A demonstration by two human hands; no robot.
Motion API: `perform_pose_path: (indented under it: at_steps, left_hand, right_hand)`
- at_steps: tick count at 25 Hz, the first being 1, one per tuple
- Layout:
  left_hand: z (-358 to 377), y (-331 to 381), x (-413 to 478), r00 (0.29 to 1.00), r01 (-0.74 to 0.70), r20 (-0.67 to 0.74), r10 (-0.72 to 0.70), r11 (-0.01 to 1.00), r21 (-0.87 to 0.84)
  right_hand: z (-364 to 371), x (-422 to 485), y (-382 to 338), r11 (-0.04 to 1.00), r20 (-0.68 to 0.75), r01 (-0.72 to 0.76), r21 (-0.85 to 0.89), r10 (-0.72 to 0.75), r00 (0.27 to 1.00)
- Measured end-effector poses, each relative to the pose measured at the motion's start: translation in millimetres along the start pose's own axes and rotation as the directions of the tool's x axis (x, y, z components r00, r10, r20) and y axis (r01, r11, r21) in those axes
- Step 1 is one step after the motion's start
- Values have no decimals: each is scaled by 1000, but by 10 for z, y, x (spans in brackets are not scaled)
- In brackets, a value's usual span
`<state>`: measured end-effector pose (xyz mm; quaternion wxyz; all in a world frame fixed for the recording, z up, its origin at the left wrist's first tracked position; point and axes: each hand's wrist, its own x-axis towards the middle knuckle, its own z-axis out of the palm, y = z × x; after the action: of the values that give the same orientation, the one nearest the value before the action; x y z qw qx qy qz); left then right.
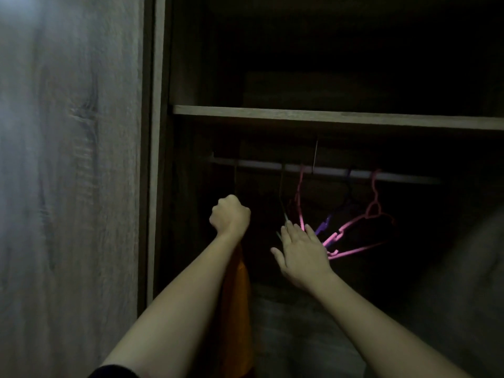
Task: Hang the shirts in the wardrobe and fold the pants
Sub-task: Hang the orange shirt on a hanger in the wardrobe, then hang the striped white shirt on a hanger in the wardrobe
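I look into a dark open wardrobe. My left hand is curled in a fist below the hanging rail, gripping a dark hanger whose hook reaches up to the rail. An orange shirt hangs down from that fist, behind my left forearm. My right hand is flat with straight fingers, pressing against several empty hangers. A pink hanger and a purple hanger are pushed toward the right.
A wooden shelf runs above the rail. The closed wood-grain wardrobe door fills the left side. The wardrobe floor is dim below my arms. A grey blurred shape sits at the right edge.
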<state>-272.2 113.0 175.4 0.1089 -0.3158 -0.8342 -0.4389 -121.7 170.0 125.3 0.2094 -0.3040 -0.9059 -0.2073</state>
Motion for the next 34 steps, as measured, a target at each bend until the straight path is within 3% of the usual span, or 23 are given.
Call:
perform_pose_path:
  at_steps: [3,6,7,10,13,17,21,24,27,31,34]
  left_hand:
    - [0,29,42,999,-13,52,10,998,61]
    - [-197,100,-50,993,-112,72,96,960,258]
    - [-312,90,-153,984,-179,30,177,954,241]
    - [-722,-214,-573,896,-419,-191,401,906,-60]
    - [-1062,-976,-980,809,-493,-412,419,866,-88]
    - [-1431,-2209,-1322,820,-322,-479,314,944,69]
    - [-1911,-3511,-1600,921,-67,-356,156,966,249]
    - [-2261,-4406,-1818,975,109,-220,-27,921,374]
    - [-2539,-5167,-2084,963,265,-103,-247,817,513]
    - [-2611,-5718,-2409,960,185,12,-279,669,720]
    - [-2593,-5747,-2445,949,223,7,-314,690,689]
  right_hand:
    - [2,-9,13,1000,1,-11,3,11,1000]
    - [-67,29,-2,1000,-98,-5,22,7,995]
    - [-115,33,-50,999,-153,5,35,0,988]
    - [-233,-3,-330,984,-361,54,172,12,932]
    - [-256,-206,-929,933,-414,194,303,-54,909]
    - [-123,-430,-1977,857,-440,349,380,-164,883]
    - [130,-533,-3093,760,-368,444,475,-287,884]
    - [296,-590,-3771,720,-229,439,537,-377,897]
    - [463,-629,-4386,658,-134,449,604,-472,871]
    - [579,-665,-5072,588,-14,434,683,-583,812]
    - [641,-798,-5573,505,86,326,799,-634,769]
